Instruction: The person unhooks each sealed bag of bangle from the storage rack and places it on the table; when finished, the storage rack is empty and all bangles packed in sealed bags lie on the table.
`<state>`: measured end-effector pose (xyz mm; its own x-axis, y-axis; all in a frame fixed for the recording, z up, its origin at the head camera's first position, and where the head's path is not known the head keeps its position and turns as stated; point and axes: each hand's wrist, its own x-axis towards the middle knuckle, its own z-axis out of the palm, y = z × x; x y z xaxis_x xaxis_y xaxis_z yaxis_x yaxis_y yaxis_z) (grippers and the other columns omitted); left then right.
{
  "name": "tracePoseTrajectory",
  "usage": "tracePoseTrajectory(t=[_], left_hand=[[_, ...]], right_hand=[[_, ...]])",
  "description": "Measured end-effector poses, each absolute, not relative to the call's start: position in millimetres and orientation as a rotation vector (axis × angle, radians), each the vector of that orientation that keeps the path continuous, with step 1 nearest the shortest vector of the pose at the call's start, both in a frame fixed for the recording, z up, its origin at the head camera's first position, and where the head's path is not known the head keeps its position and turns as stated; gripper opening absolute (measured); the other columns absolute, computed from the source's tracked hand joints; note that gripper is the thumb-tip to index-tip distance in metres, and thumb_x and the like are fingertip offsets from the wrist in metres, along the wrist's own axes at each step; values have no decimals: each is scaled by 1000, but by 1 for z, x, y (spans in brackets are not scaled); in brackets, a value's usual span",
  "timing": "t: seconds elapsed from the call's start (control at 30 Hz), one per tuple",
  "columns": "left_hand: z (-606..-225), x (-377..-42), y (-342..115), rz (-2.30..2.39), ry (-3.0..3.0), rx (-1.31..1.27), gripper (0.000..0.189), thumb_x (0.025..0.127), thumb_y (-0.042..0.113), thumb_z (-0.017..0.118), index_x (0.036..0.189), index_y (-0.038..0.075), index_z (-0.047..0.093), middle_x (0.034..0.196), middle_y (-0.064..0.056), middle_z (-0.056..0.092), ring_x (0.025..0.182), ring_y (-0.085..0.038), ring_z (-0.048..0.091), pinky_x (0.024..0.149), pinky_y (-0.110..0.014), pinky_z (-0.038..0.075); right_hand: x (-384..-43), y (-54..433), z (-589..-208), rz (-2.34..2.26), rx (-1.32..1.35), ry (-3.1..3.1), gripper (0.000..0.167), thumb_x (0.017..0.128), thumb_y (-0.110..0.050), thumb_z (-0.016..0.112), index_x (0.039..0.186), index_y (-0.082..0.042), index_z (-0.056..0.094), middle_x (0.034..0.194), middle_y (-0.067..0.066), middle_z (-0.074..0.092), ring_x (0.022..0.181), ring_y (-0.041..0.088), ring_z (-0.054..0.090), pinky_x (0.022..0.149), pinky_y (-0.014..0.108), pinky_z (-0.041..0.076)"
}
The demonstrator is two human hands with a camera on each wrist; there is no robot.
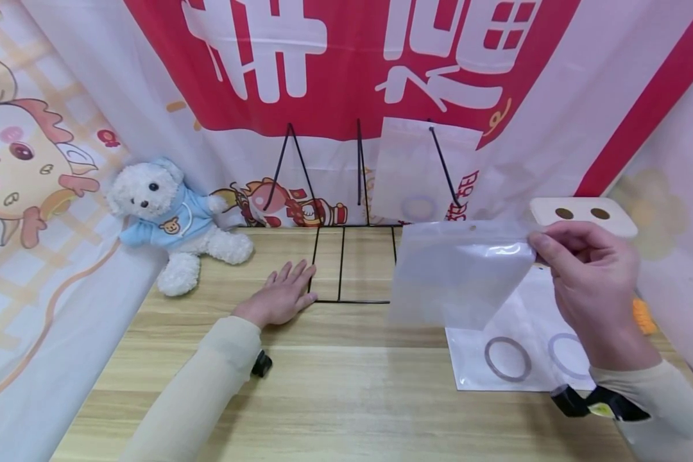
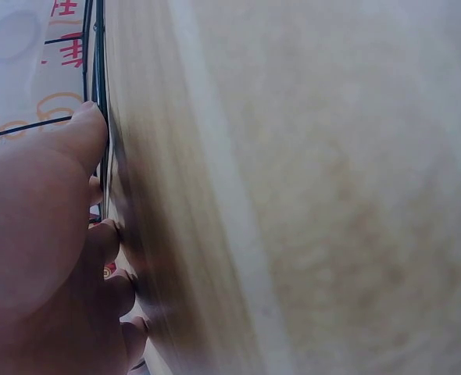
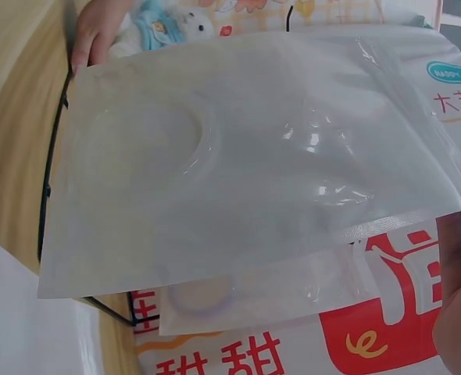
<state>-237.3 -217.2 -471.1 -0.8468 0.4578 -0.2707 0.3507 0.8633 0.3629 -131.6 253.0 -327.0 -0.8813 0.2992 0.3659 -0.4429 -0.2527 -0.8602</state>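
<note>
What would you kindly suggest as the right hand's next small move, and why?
I would probably lower the held bag into the black wire rack: the right hand pinches it by a corner, it overlaps the rack's right part in the head view, the left hand rests at the rack's left edge, and a similar bag already stands upright among the wires.

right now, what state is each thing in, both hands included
held bag, up in the air, seal hard to tell
black rack, standing
rack bag, upright
white packaging, lying flat, partly hidden
plush toy, sitting up
left hand, resting at the black rack's edge
right hand, pinching the held bag's corner
</note>
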Motion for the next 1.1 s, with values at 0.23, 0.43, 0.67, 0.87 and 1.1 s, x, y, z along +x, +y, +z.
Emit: tracePoseTrajectory(t=[0.23,0.43,0.67,0.87,1.1], left_hand=[[-455,-228,-212,427,2687,604,72,117,47,40,175,12,16,183,-20,7,167,-51,2,132,-74,4],[-458,-229,-212,384,2706,604,71,117,45,41,175,12,16,183,-18,7,168,-49,3,134,-72,5],[-473,-236,-218,452,2710,620,76,115,57,38,175,16,16,183,-19,8,167,-52,2,131,-76,4],[-459,-229,-212,391,2704,599,71,117,45,41,175,12,16,183,-18,7,168,-49,2,134,-72,4],[-460,-230,-212,342,2721,606,70,118,44,39,175,11,15,183,-18,7,168,-49,4,134,-71,6]], right_hand=[[-120,250,-336,2244,342,-1357,22,85,34,64,106,29,67,88,24,78,73,27,77,76,32,67],[-107,249,-344,2268,493,-1284,21,83,42,55,100,33,64,87,28,77,74,29,78,76,32,68],[-90,250,-352,2276,652,-1219,25,81,46,49,99,35,61,90,32,77,77,31,78,76,32,68],[-74,250,-356,2271,683,-1266,27,80,47,47,99,34,61,92,31,78,79,30,79,75,30,67],[-61,247,-364,2242,693,-1351,30,77,48,51,100,32,63,95,29,79,80,26,79,75,26,66]])
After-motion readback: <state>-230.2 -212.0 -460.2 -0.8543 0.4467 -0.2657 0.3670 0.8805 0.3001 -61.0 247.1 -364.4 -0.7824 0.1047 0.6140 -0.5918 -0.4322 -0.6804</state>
